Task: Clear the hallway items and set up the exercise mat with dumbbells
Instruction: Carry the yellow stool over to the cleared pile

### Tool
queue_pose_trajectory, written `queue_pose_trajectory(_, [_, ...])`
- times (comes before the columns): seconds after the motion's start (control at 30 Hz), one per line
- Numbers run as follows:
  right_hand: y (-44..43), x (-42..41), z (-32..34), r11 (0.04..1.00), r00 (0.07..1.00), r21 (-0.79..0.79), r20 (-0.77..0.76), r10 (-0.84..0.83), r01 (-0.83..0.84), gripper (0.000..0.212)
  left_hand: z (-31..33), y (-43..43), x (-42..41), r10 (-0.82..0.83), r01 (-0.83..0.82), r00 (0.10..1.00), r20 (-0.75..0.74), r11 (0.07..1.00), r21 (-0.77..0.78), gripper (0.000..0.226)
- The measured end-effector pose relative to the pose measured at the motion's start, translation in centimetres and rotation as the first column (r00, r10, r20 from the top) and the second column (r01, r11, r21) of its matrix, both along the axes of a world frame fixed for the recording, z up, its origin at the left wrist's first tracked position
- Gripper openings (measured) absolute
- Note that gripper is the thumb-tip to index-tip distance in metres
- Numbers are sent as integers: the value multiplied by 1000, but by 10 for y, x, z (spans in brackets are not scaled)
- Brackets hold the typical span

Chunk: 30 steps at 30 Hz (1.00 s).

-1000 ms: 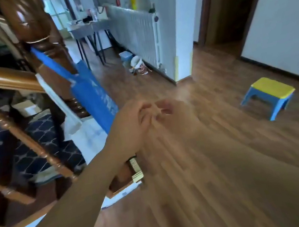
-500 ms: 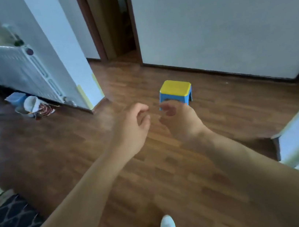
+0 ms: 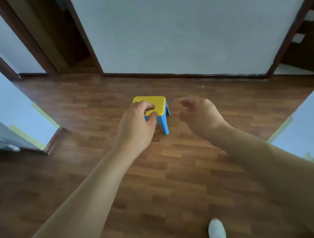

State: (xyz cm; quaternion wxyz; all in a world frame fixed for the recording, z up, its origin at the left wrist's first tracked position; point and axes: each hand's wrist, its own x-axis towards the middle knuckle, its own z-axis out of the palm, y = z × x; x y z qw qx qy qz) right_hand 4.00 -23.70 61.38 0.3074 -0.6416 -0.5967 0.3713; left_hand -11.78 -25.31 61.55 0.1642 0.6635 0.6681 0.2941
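Note:
A small plastic stool with a yellow seat and blue legs stands on the wooden floor in the middle of the hallway. My left hand is stretched out in front of it and covers its left side in the view; the fingers are curled but apart and hold nothing. To the right of the stool my right hand is held out, fingers loosely curled, also with nothing in it. Both hands appear nearer to me than the stool. No mat or dumbbells are in view.
A white wall with a dark skirting board runs behind the stool. A dark doorway opens at the back left and another door at the far right. A wall corner juts in on the left. My white shoe shows at the bottom.
The view has swung right from the stair rail and blue bag to face the stool. I have come closer to the stool, and my hands have moved apart.

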Motion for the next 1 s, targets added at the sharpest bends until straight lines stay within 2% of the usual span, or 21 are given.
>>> queue_pose_trajectory(0.17, [118,26,-20,997,996,22,56,71,-72,41,-28,107,29,75,-74,995,71,997,-27,27])
queue_pose_trajectory(0.4, [271,35,-48,967,961,-43,107,255,-251,42,-74,229,51,334,-317,933,131,939,-135,26])
queue_pose_trajectory(0.47, [297,30,-58,957,950,-58,117,288,-283,42,-83,250,51,370,-344,917,146,922,-176,27])
queue_pose_trajectory(0.67, [413,-6,-102,916,910,-123,122,397,-383,42,-124,349,31,536,-488,825,177,835,-254,28])
queue_pose_trajectory(0.87, [522,-43,-166,876,870,-198,150,470,-439,42,-181,444,4,703,-600,674,229,701,-385,34])
queue_pose_trajectory(1.0, [589,-67,-219,846,839,-257,171,516,-467,44,-235,495,-12,729,-591,650,214,662,-462,33])
